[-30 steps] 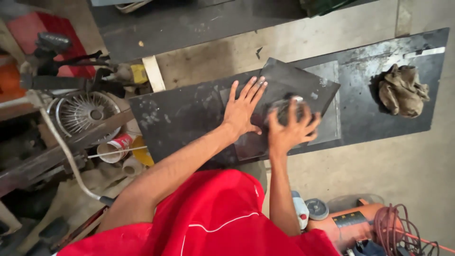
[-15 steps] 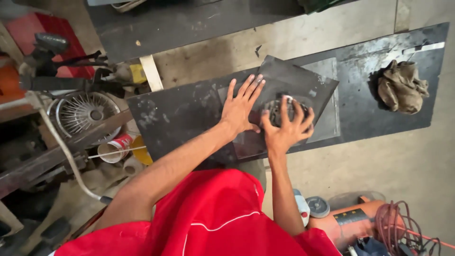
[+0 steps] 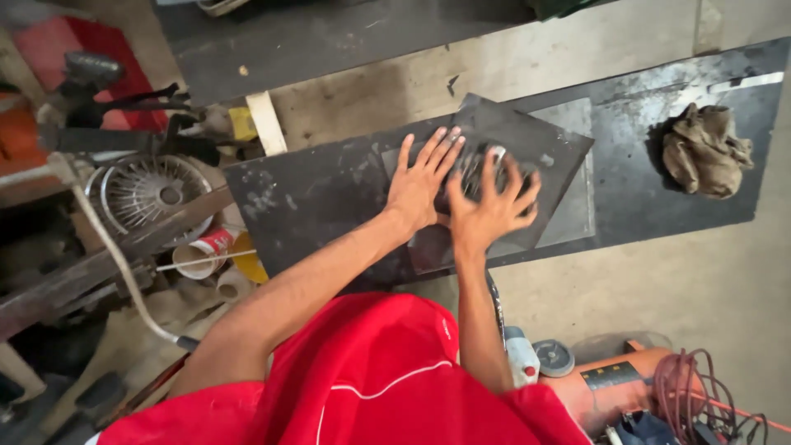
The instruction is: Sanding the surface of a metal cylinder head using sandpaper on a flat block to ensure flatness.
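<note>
My left hand (image 3: 420,183) lies flat with fingers spread on a dark square sheet (image 3: 535,136), pressing it down. The sheet rests at an angle on a lighter grey plate (image 3: 577,210), which sits on a long dark metal slab (image 3: 329,198). Right beside it, touching the left fingers, my right hand (image 3: 493,210) is cupped over a dark crumpled wad (image 3: 474,165) on the sheet. Its fingers curl around the wad, which is mostly hidden under them.
A crumpled brown rag (image 3: 706,152) lies on the slab's right end. At left stand a round wire fan guard (image 3: 152,194), metal bars and a paper cup (image 3: 202,251). An orange machine (image 3: 610,383) with a coiled reddish cable (image 3: 700,387) is on the concrete floor at lower right.
My right hand has shifted slightly left with the wad, closer to the left hand, and is no longer blurred. The left hand stays pressed on the sheet.
</note>
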